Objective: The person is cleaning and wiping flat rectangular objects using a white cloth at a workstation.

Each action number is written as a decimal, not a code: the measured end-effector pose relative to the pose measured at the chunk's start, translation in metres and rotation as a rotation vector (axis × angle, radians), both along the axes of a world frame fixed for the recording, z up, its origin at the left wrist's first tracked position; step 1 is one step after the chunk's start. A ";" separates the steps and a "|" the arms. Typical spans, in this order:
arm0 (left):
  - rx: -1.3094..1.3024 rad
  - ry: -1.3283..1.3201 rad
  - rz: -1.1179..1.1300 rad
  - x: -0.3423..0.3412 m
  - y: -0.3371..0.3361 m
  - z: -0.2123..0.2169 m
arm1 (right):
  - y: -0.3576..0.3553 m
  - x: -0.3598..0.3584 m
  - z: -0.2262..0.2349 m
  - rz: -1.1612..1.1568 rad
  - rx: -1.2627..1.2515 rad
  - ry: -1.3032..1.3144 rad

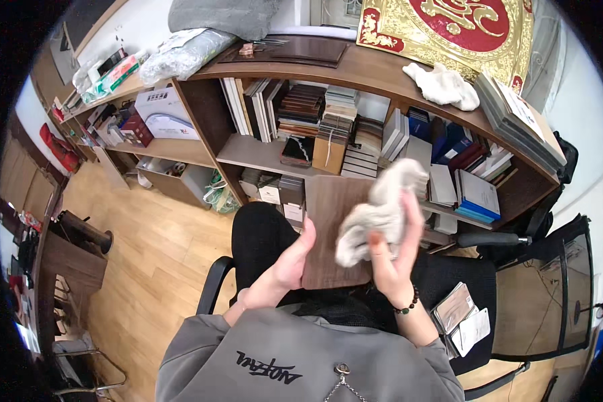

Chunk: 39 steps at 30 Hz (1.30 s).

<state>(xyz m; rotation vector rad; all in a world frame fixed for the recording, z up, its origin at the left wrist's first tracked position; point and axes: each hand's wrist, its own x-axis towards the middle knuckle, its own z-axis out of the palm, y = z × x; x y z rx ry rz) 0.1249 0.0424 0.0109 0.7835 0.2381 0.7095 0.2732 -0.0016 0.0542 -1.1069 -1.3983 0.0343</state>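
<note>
Above my lap is a brown wood-grain panel (325, 231), flat and rectangular with rounded lower corners. My left hand (291, 261) grips its left edge, thumb lying along the front and the other fingers hidden behind. A crumpled off-white cloth (375, 218) is bunched in my right hand (398, 258), which wears a dark beaded bracelet. The cloth lies over the panel's right side, and its upper end is blurred. Whether it presses on the surface I cannot tell.
A wooden shelf unit (375, 79) with sample boards and binders stands ahead. On its top lie another white cloth (443, 86), a dark brown panel (295, 50) and a gold-and-red panel (449, 33). Small sample boards (462, 318) rest by my right thigh, near a mesh-backed chair (543, 295).
</note>
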 end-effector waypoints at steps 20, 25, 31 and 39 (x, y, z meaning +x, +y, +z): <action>-0.348 -0.146 -0.043 -0.013 0.021 -0.023 | 0.020 0.022 -0.033 0.489 -0.326 -0.327; -0.383 -0.143 -0.088 -0.021 0.029 -0.037 | 0.067 0.056 0.029 0.226 -0.345 0.204; -0.197 -0.014 -0.070 -0.005 0.048 -0.004 | 0.170 0.112 0.119 0.350 -0.248 0.898; -0.281 -0.037 0.197 0.007 0.102 -0.023 | 0.086 0.036 -0.014 -0.050 -0.403 0.053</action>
